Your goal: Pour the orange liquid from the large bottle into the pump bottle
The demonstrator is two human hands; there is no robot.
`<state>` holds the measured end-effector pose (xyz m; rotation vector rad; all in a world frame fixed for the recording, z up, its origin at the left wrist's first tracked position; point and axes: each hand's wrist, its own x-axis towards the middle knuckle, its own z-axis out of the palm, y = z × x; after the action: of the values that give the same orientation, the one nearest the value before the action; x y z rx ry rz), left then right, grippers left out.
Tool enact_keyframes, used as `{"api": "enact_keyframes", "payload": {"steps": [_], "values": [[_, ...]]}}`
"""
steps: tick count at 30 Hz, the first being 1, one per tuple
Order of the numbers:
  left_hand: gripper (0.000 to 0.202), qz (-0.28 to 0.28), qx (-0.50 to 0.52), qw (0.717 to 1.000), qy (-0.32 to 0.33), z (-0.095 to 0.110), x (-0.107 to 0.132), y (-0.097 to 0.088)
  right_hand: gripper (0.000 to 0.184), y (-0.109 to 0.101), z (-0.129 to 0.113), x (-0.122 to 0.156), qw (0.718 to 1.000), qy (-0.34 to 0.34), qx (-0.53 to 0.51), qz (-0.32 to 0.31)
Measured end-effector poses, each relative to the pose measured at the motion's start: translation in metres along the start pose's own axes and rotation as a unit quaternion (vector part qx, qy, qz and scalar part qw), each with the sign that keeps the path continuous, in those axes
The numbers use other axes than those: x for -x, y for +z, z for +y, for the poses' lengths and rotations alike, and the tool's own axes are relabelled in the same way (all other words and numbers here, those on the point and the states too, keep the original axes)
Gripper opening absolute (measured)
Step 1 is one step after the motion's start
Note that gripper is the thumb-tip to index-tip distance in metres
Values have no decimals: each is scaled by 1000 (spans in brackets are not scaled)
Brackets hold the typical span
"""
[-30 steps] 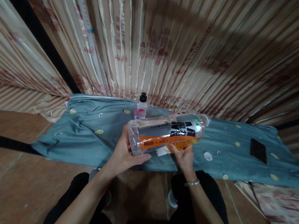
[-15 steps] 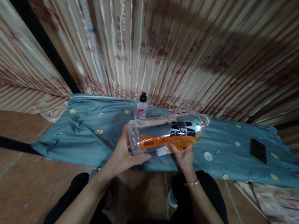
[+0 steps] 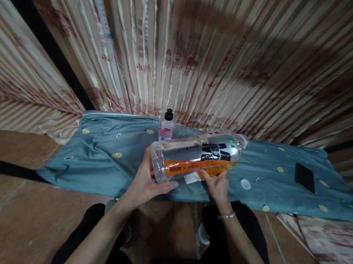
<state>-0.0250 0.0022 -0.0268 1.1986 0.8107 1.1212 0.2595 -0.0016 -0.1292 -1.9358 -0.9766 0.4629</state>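
Observation:
A large clear plastic drink bottle (image 3: 193,155) with a silver and orange label lies tilted in the air across both hands. Its base points left and its narrow neck right, a little higher. My left hand (image 3: 149,180) is wrapped round the base end, thumb along the near side. Under the shoulder end, my right hand (image 3: 218,185) grips the bottle, its fingers partly hidden behind it. Yellow-orange shows along the lower side by that hand; whether this is liquid I cannot tell. Behind the base stands a small clear pump bottle (image 3: 166,131) with a black top and pink label.
A blue-grey patterned cloth (image 3: 102,175) covers the long narrow table. On it lie a white round cap-like piece (image 3: 245,184), a dark phone (image 3: 305,178) at right and a white scrap (image 3: 192,178) beneath the bottle. Pleated curtains (image 3: 183,60) hang directly behind.

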Motion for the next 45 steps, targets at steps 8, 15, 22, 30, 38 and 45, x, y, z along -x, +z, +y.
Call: {"api": "enact_keyframes", "payload": {"steps": [8, 15, 22, 30, 38, 45], "values": [[86, -8, 17, 1000, 10, -1, 0, -1, 95, 0, -5, 1, 1000, -12, -13, -5], [85, -8, 13, 1000, -1, 0, 0, -2, 91, -1, -3, 1, 1000, -7, -11, -3], [87, -3, 1, 1000, -2, 1, 0, 0, 89, -1, -4, 2, 1000, -2, -6, -4], [88, -9, 13, 1000, 15, -3, -1, -1, 87, -1, -4, 2, 1000, -10, -12, -2], [90, -3, -3, 1000, 3, -2, 0, -2, 91, 0, 0, 1, 1000, -6, -17, -3], [89, -3, 9, 1000, 10, -4, 0, -2, 93, 0, -3, 1, 1000, 11, -18, -3]]}}
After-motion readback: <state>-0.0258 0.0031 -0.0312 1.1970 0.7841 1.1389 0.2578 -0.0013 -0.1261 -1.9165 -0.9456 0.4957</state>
